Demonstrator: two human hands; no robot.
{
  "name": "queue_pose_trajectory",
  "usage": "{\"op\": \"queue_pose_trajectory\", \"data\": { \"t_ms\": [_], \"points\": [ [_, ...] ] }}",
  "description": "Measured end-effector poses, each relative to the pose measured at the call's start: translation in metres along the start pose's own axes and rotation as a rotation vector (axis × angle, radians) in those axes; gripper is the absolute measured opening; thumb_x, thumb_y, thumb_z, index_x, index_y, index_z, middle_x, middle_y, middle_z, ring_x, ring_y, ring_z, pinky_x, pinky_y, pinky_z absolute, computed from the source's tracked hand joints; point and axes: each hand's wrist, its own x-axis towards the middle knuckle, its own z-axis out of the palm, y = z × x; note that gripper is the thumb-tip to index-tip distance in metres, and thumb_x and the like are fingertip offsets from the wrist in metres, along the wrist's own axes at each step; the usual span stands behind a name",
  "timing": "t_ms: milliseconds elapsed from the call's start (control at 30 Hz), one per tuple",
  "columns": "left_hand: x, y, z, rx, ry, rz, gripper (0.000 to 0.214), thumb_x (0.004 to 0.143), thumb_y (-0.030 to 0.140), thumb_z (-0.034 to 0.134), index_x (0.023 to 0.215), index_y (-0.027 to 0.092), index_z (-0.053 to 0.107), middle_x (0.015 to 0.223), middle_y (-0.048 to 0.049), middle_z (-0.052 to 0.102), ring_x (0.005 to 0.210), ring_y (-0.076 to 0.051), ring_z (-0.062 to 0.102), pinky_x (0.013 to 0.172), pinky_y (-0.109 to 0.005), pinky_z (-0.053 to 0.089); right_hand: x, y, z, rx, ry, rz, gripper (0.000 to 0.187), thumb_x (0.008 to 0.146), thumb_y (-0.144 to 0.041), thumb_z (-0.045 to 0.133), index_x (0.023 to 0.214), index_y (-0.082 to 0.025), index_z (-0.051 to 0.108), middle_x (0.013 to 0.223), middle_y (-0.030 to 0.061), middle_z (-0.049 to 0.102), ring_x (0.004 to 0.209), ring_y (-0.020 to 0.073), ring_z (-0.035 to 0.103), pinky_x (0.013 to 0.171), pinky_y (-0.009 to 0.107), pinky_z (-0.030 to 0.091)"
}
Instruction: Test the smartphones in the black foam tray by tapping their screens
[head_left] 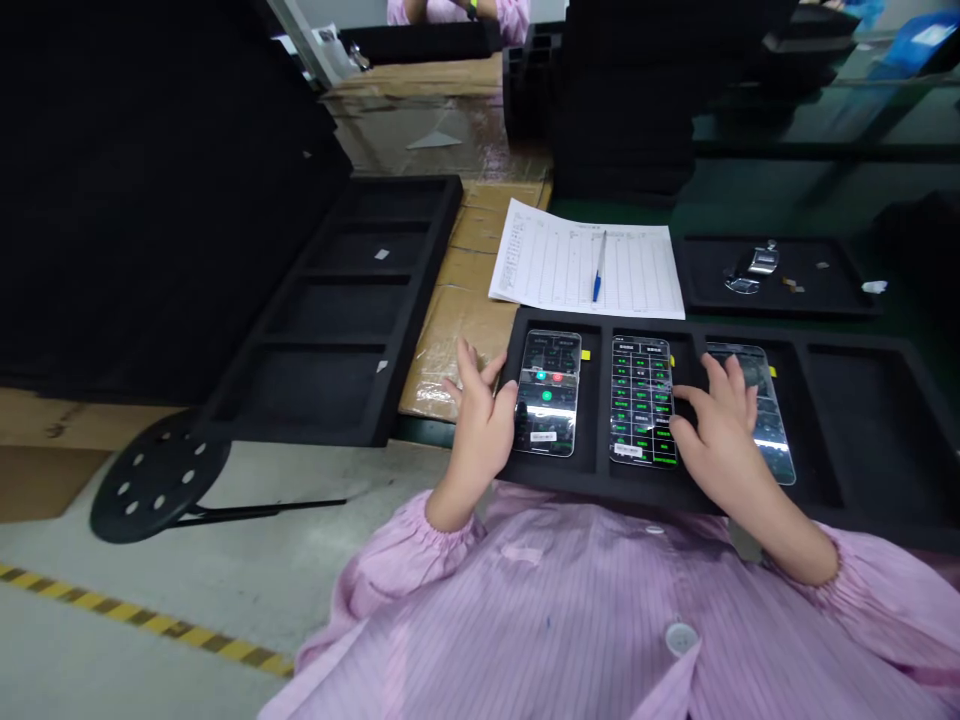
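Observation:
Three smartphones lie face up in separate compartments of a black foam tray (606, 400) in front of me. The left smartphone (549, 410) shows round coloured icons, while the middle smartphone (642, 400) displays a grid of green text. My left hand (481, 420) is open at the left phone's left edge, fingers spread and thumb by its side. With its fingers apart, my right hand (716, 420) has the index finger and thumb at the middle phone's right edge. It partly covers the right smartphone (772, 445). Small yellow tabs stick out beside the phones.
Behind the tray lie printed sheets (555, 265) with a blue pen (598, 275) on them. A black tray (802, 300) at the back right holds a metal tally counter (763, 261). Another foam tray (397, 360) and a black stool (161, 475) are at left.

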Motion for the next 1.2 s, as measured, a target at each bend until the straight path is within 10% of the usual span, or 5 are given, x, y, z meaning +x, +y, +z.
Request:
{"op": "queue_pose_trajectory", "data": {
  "t_ms": [167, 300, 567, 967, 1200],
  "points": [
    [0.0, 0.001, -0.001, 0.03, -0.013, 0.03, 0.078, 0.095, 0.024, 0.04, 0.16, 0.02, -0.003, 0.147, -0.0174, 0.056, 0.155, -0.029, 0.025, 0.12, -0.071, -0.009, -0.001, -0.003, 0.0, -0.002, 0.011, 0.004, 0.033, 0.084, -0.026, 0.045, 0.103, -0.012, 0.067, 0.157, 0.0221, 0.038, 0.155, 0.0431, 0.012, 0.12, 0.073, 0.01],
    [-0.004, 0.006, -0.003, 0.085, 0.079, 0.134, 0.073, 0.097, 0.024, 0.038, 0.161, 0.023, 0.003, 0.152, -0.0172, 0.051, 0.151, -0.027, 0.034, 0.125, -0.06, 0.021, -0.002, -0.003, 0.002, -0.013, 0.026, -0.009, 0.033, 0.085, -0.026, 0.045, 0.105, -0.012, 0.067, 0.158, 0.0213, 0.038, 0.155, 0.0438, 0.013, 0.119, 0.074, 0.01],
    [0.0, 0.022, -0.017, 0.322, 0.106, 0.45, 0.043, 0.093, 0.021, 0.036, 0.124, 0.024, 0.066, 0.154, -0.0046, 0.051, 0.149, -0.024, 0.035, 0.123, -0.052, 0.03, -0.003, -0.001, 0.002, -0.041, 0.02, -0.021, 0.035, 0.087, -0.027, 0.045, 0.107, -0.011, 0.068, 0.158, 0.0222, 0.037, 0.154, 0.0454, 0.012, 0.12, 0.074, 0.009],
    [0.003, 0.025, -0.006, 0.528, -0.249, 0.517, 0.043, 0.093, 0.019, 0.043, 0.128, 0.021, 0.067, 0.17, -0.0102, 0.016, 0.157, -0.039, 0.009, 0.12, -0.067, 0.024, -0.007, -0.009, -0.02, -0.132, 0.117, -0.141, 0.039, 0.095, -0.019, 0.043, 0.127, -0.013, 0.063, 0.167, 0.0178, 0.02, 0.156, 0.0436, 0.001, 0.121, 0.072, 0.01],
    [-0.005, 0.016, -0.012, 0.495, -0.109, 0.571, 0.046, 0.096, 0.016, 0.04, 0.138, 0.016, 0.058, 0.168, -0.0157, 0.022, 0.156, -0.036, 0.015, 0.121, -0.064, 0.025, 0.0, -0.009, -0.014, -0.174, -0.032, -0.314, 0.038, 0.097, -0.018, 0.048, 0.13, -0.017, 0.066, 0.169, 0.0138, 0.016, 0.154, 0.047, 0.007, 0.119, 0.075, 0.016]
  ]
}}
